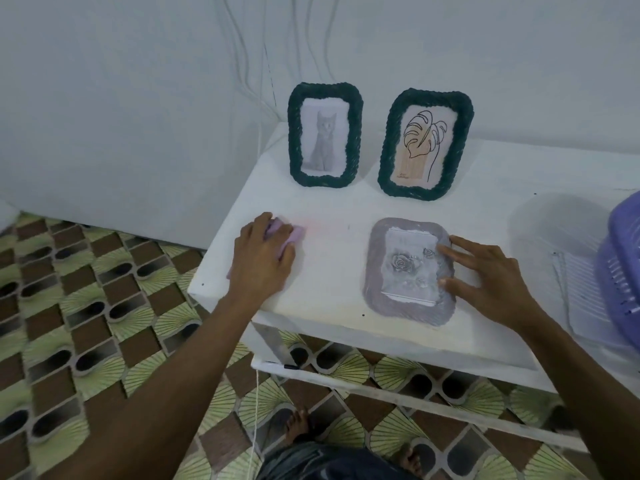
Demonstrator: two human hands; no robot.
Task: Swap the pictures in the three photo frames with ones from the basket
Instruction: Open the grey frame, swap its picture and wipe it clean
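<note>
Head view looks down at a white table [332,209]. Your left hand [263,261] lies on a pink cloth [294,235] near the table's left edge, and its fingers are bent round the cloth. Your right hand [485,271] is spread out flat, and its fingertips [446,252] touch the right side of a grey frame [381,299]. That frame lies flat at the front of the table with a rose picture [405,268] in it. Behind it, a green cat frame [325,136] and a green leaf frame [426,143] stand side by side. A purple basket [623,258] sits at the far right, partly out of view.
</note>
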